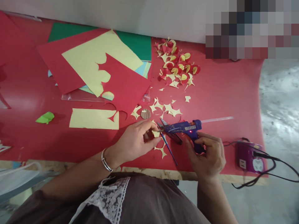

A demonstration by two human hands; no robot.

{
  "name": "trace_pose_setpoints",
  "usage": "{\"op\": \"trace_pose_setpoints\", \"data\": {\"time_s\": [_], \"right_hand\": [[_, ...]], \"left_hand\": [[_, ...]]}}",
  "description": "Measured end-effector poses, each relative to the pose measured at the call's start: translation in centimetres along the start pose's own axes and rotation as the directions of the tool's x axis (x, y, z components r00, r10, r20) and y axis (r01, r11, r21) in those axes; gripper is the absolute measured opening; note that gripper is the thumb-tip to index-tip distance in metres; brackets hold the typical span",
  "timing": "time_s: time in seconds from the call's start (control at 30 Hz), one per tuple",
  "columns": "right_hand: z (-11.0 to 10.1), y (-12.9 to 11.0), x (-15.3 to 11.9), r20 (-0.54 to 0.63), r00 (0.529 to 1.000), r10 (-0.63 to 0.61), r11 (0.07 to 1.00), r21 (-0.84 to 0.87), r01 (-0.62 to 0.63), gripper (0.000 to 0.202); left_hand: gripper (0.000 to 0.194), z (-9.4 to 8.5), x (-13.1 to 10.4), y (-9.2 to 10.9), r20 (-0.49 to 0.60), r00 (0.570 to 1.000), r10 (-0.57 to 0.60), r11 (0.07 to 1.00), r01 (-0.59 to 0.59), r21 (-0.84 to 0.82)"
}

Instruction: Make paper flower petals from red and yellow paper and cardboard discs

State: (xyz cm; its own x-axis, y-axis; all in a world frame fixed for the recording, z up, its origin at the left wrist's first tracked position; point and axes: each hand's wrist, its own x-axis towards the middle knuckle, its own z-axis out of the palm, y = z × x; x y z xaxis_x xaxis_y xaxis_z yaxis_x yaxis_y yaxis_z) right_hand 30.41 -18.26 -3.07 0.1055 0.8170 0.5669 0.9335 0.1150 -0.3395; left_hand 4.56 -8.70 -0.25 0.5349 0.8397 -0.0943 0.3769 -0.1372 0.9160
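Observation:
My right hand (206, 154) grips a blue hot glue gun (187, 128) by its handle, nozzle pointing left, a clear glue stick jutting out at its back. The nozzle touches a small yellow paper piece (155, 133) pinched in the fingers of my left hand (135, 140), which wears a silver bangle. Scissors (169, 137) with blue handles lie on the red table cover (233, 93) under the gun. Yellow star-shaped offcuts (167, 108) and a small round disc (145, 113) lie just beyond my hands.
A pile of finished red-and-yellow paper petals (178, 67) sits at the back. Red, yellow and green paper sheets (98, 62) are stacked at the back left, a yellow strip (93, 119) in front. A purple power strip (249, 157) with black cords sits at the right edge.

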Motion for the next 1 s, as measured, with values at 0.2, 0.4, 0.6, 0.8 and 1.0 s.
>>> {"op": "trace_pose_setpoints", "data": {"time_s": [0.2,0.4,0.6,0.8,1.0], "right_hand": [[0.03,-0.03,-0.09,-0.002,1.0,0.002,1.0,-0.002,-0.002,0.029],[-0.07,-0.16,-0.06,-0.001,1.0,0.014,1.0,-0.018,-0.014,0.028],[-0.09,-0.25,-0.07,0.002,0.999,0.037,0.999,-0.036,-0.037,0.029],[-0.04,-0.21,0.05,-0.019,1.0,-0.012,1.0,-0.007,0.012,0.03],[-0.13,-0.22,-0.04,-0.017,1.0,-0.004,1.0,-0.004,0.004,0.029]], "left_hand": [[0.012,0.08,0.09,-0.08,-0.015,1.0,0.009,1.0,-0.009,0.016],[0.013,0.09,0.15,-0.07,-0.015,1.0,0.004,1.0,-0.004,0.009],[0.013,0.08,0.11,-0.08,-0.017,1.0,-0.002,1.0,0.002,0.004],[0.013,0.09,0.1,-0.08,-0.017,1.0,0.008,1.0,-0.008,0.003],[0.012,0.07,0.09,-0.13,-0.019,1.0,0.023,1.0,-0.023,0.014]]}}
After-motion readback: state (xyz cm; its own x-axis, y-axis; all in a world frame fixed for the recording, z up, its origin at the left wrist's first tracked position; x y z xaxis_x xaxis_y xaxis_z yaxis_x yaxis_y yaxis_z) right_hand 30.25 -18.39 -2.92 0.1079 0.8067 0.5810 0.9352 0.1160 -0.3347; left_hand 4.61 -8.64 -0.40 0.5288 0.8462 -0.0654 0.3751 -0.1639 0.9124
